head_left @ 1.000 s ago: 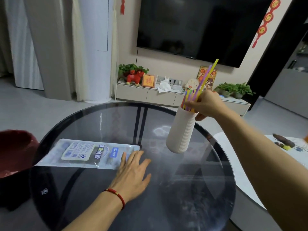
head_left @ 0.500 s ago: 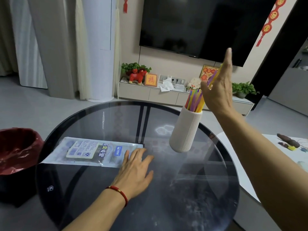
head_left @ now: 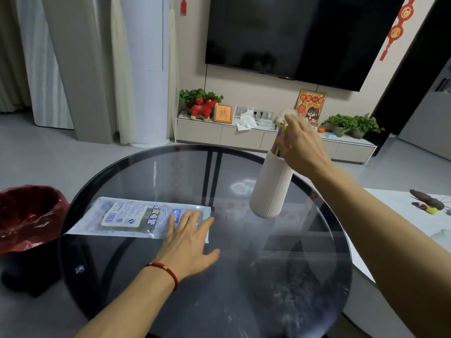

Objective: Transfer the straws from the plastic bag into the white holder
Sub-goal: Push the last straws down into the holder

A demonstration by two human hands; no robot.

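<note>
- White holder (head_left: 271,189): a ribbed, tall cylinder standing on the round glass table (head_left: 244,289), right of centre in the frame; it appears to lean slightly, its mouth toward the upper right.
- Straws (head_left: 279,142): a bundle of coloured straws rising from the mouth of the holder, largely covered by the hand in front; blue, red and yellow ones can be made out.
- Right hand (head_left: 301,147): entering from the lower right, palm turned away from the camera, placed at the top of the holder over the straws. The fingers are blurred and extended upward; whether they pinch any straw cannot be told.
- Left hand (head_left: 186,242): entering from the bottom centre, laid flat with fingers spread wide, fingertips resting on the right end of the plastic bag (head_left: 136,217); nothing is gripped. A red cord bracelet (head_left: 164,270) circles the wrist.
- Plastic bag: lies flat on the left half of the table, long side running left to right, with a printed label facing up.
- Bin (head_left: 26,215): lined in red plastic, at the left edge of the frame, beside the table.
- Television (head_left: 292,32): dark screen mounted on the wall in the upper centre, above a low cabinet (head_left: 244,137).
</note>
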